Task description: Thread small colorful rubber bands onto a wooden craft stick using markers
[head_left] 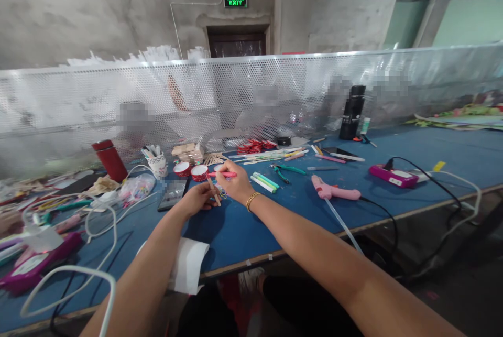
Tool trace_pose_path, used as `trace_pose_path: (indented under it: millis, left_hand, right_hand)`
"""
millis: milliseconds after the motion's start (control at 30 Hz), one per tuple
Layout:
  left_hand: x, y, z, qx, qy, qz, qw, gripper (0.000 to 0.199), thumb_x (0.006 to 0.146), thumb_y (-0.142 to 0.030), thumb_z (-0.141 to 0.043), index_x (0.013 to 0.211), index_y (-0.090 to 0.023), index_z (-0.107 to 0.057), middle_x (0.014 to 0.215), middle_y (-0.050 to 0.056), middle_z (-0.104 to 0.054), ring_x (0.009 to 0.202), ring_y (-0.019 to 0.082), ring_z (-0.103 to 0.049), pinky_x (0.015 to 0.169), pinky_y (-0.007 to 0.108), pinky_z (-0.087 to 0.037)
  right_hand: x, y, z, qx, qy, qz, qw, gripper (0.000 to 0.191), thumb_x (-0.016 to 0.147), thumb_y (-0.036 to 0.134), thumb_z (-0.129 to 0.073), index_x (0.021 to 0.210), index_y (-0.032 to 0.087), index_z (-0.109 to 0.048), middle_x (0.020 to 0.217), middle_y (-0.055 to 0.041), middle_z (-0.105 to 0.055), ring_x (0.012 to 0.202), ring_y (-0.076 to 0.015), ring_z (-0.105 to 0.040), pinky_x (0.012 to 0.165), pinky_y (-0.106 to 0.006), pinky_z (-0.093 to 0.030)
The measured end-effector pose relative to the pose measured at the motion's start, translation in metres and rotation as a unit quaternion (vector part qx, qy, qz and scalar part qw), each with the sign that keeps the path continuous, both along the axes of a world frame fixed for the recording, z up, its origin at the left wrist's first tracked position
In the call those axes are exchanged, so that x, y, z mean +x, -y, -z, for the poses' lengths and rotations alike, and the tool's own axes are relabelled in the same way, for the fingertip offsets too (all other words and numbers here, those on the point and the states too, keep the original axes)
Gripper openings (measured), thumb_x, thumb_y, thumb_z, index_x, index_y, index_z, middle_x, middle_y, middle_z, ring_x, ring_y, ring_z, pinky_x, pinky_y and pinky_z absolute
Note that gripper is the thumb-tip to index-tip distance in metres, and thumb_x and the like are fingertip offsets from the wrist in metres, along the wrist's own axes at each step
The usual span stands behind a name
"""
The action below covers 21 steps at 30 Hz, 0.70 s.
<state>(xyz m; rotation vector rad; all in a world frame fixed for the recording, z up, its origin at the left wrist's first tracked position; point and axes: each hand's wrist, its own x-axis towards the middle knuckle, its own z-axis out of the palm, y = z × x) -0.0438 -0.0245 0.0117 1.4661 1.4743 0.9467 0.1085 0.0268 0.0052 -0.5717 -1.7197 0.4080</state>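
My left hand is closed on a flat wooden stick, held tilted above the blue table. Just to its right, my right hand pinches a pink-red marker whose front end points left, close to the stick's upper end. Whether the tip touches the wood I cannot tell. Behind the hands stand small red-rimmed round tubs with white tops. A dark phone lies left of my left hand. Green and white markers lie right of my right hand.
Teal-handled pliers and a pink glue gun lie to the right. Beyond are a purple power strip with cables and a black bottle. At left are a red bottle and a pen cup. A perforated metal screen borders the table.
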Motion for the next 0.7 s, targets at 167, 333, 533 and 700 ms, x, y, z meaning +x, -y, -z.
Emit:
trace_pose_path:
  millis: [167, 333, 533, 700]
  left_hand:
    - [-0.0004, 0.0000, 0.0002, 0.002, -0.001, -0.005, 1.000, 0.035, 0.067, -0.043, -0.074, 0.083, -0.017, -0.056, 0.078, 0.002, -0.071, 0.058, 0.012, -0.064, 0.049, 0.019, -0.040]
    - [-0.0011, -0.0010, 0.0016, 0.006, -0.005, 0.000, 1.000, 0.032, 0.069, -0.042, -0.072, 0.085, -0.017, -0.057, 0.078, 0.002, -0.071, 0.057, 0.011, -0.064, 0.049, 0.018, -0.041]
    - [-0.0010, -0.0009, 0.0010, 0.003, -0.002, 0.002, 1.000, 0.035, 0.068, -0.043, -0.073, 0.086, -0.018, -0.058, 0.077, 0.002, -0.070, 0.057, 0.011, -0.064, 0.049, 0.018, -0.041]
    - [0.0008, 0.0001, -0.0008, -0.002, 0.001, 0.001, 1.000, 0.035, 0.067, -0.043, -0.074, 0.086, -0.017, -0.058, 0.076, 0.001, -0.071, 0.057, 0.010, -0.064, 0.048, 0.017, -0.040]
  right_hand:
    - [0.0015, -0.0002, -0.0010, 0.001, -0.004, 0.004, 1.000, 0.012, 0.082, 0.026, -0.052, 0.071, 0.023, -0.048, 0.065, 0.0047, -0.054, 0.062, -0.0125, -0.052, 0.064, -0.024, -0.041]
    - [0.0007, 0.0017, -0.0014, 0.006, -0.009, -0.006, 1.000, 0.012, 0.083, 0.027, -0.051, 0.072, 0.023, -0.049, 0.067, 0.0042, -0.056, 0.064, -0.0124, -0.053, 0.066, -0.024, -0.042]
    - [-0.0016, 0.0009, 0.0005, 0.012, -0.003, -0.019, 1.000, 0.011, 0.083, 0.028, -0.052, 0.074, 0.023, -0.050, 0.067, 0.0042, -0.056, 0.064, -0.0128, -0.054, 0.065, -0.024, -0.042]
    - [-0.0012, 0.0008, 0.0002, 0.008, 0.003, -0.011, 1.000, 0.011, 0.083, 0.028, -0.051, 0.074, 0.023, -0.050, 0.069, 0.0037, -0.057, 0.066, -0.0134, -0.054, 0.067, -0.024, -0.042]
